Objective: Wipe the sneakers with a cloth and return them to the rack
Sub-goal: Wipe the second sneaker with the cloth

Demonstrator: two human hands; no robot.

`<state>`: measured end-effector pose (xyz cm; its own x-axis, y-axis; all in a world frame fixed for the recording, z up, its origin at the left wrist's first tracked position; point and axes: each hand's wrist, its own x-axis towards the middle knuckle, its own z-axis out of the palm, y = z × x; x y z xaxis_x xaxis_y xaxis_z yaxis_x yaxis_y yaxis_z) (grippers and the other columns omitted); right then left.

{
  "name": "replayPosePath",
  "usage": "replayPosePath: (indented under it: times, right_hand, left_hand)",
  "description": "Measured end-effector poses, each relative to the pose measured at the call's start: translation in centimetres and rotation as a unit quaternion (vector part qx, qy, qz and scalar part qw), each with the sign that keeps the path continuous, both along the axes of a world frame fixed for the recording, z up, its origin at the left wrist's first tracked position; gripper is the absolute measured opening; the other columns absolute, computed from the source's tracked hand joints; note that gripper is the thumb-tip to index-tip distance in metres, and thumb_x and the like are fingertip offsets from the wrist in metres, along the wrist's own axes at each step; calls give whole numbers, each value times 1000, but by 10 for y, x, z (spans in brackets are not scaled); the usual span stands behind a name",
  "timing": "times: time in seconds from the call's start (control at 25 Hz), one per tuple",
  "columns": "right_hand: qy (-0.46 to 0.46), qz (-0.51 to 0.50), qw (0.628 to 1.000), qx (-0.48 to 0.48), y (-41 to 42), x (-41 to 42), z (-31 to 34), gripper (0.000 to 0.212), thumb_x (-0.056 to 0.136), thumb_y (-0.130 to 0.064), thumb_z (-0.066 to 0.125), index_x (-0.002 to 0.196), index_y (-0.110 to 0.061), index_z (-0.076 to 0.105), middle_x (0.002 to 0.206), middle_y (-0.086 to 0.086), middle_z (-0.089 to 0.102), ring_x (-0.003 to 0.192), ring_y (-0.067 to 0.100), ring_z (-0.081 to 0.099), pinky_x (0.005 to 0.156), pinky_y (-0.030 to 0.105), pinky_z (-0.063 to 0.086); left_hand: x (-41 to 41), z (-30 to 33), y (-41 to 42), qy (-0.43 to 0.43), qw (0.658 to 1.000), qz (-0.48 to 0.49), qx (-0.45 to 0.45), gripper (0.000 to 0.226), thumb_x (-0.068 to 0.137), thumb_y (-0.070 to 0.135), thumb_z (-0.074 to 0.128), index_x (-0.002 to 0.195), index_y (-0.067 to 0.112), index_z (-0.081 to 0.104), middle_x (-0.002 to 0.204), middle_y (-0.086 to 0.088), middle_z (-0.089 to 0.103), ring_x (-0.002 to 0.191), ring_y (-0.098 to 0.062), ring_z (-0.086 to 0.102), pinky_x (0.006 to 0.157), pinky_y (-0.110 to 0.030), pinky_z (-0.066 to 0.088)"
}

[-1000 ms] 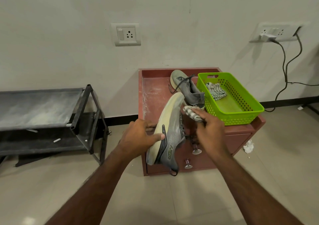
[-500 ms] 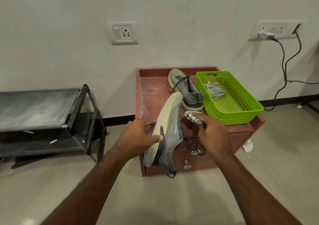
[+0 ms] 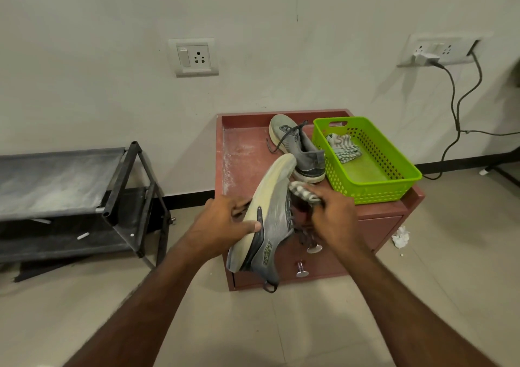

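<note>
Fingers (image 3: 225, 209) of our left hand (image 3: 222, 226) grip the grey sneaker (image 3: 270, 220); our right hand (image 3: 334, 217) pinches the cloth (image 3: 304, 192) against it.

grey sneaker (image 3: 271, 220) tilted, striped cloth (image 3: 304, 191) against it

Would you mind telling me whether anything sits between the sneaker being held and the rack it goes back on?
Nothing visible does. The left hand holds the sneaker over the cabinet's front edge, and only bare floor lies between it and the rack to the left, whose top shelf looks free.
</note>
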<state>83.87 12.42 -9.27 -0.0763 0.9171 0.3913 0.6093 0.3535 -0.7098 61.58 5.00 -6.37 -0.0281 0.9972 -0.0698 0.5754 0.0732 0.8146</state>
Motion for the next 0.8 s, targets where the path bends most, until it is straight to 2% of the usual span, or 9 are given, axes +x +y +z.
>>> replayPosePath:
  times: [0.08, 0.2, 0.28, 0.32, 0.4, 0.48, 0.6, 0.72, 0.8]
  right_hand:
    - [17, -42, 999, 19, -8, 4, 8, 54, 80, 9, 57, 121, -25, 71, 116, -6, 73, 108, 9, 66, 94, 5, 40]
    - [1, 126, 986, 113, -34, -24, 11, 49, 83, 9, 56, 125, -12, 68, 128, 0, 67, 124, 7, 58, 108, 22, 40]
    - [-57, 210, 965, 147, -39, -40, -2, 45, 86, 1, 51, 128, -8, 65, 137, 5, 60, 134, 12, 50, 115, 23, 34]
    - [-71, 218, 962, 151, -33, -40, -8, 45, 87, -2, 49, 129, -8, 65, 139, 5, 58, 135, 13, 48, 116, 23, 32]
    - [-56, 176, 975, 123, -18, -33, -16, 49, 83, 4, 52, 126, -10, 67, 135, -1, 58, 132, 14, 51, 114, 17, 30]
    - [-24, 75, 996, 36, -8, -17, -16, 53, 79, 11, 55, 120, -18, 71, 125, -9, 64, 122, 12, 59, 106, 7, 32]
    - [19, -17, 999, -20, -8, 4, -7, 49, 83, 2, 59, 116, -31, 73, 115, -14, 71, 110, 1, 64, 100, 18, 47]
    - [31, 95, 995, 9, -27, -11, 0, 44, 86, 1, 59, 117, -26, 73, 119, -11, 71, 116, 0, 61, 104, 22, 45]
    - [10, 165, 986, 7, -41, -25, -6, 44, 83, 2, 55, 118, -18, 73, 126, -1, 67, 124, 4, 57, 110, 20, 38]
  left_hand:
    - [1, 1, 0, -3, 1000, 7, 7, 75, 64, 48, 76, 134, 25, 62, 126, 12, 69, 112, -4, 66, 99, -45, 55]
    - [-1, 2, 3, 9, 1000, 14, 9, 44, 67, 48, 73, 110, 38, 73, 102, 19, 76, 94, 0, 70, 87, -39, 60]
    - [-3, 3, 4, 28, 999, 14, 19, 13, 76, 37, 76, 89, 33, 77, 81, 15, 75, 78, -2, 70, 74, -37, 60]
    - [-3, 3, 5, 20, 999, 10, 23, 11, 79, 30, 78, 90, 30, 77, 81, 14, 75, 77, -2, 70, 74, -35, 60]
    - [-4, 1, 5, -2, 1000, 13, 13, 33, 79, 22, 81, 112, 24, 76, 101, 15, 77, 92, 2, 70, 86, -32, 59]
    - [-4, 1, 4, 0, 1000, 22, -2, 52, 78, 23, 82, 128, 19, 67, 119, 10, 72, 106, -2, 68, 96, -37, 57]
    - [1, 3, 3, 37, 999, 25, 14, 61, 75, 38, 78, 133, 32, 62, 122, 14, 71, 110, -4, 67, 100, -42, 54]
    - [7, 5, 1, 93, 995, 25, 24, 66, 77, 45, 69, 140, 50, 48, 119, 17, 70, 105, -10, 66, 98, -42, 52]
    - [11, 4, 3, 108, 993, 20, 36, 61, 85, 35, 70, 142, 42, 50, 123, 10, 70, 101, -12, 66, 93, -40, 56]
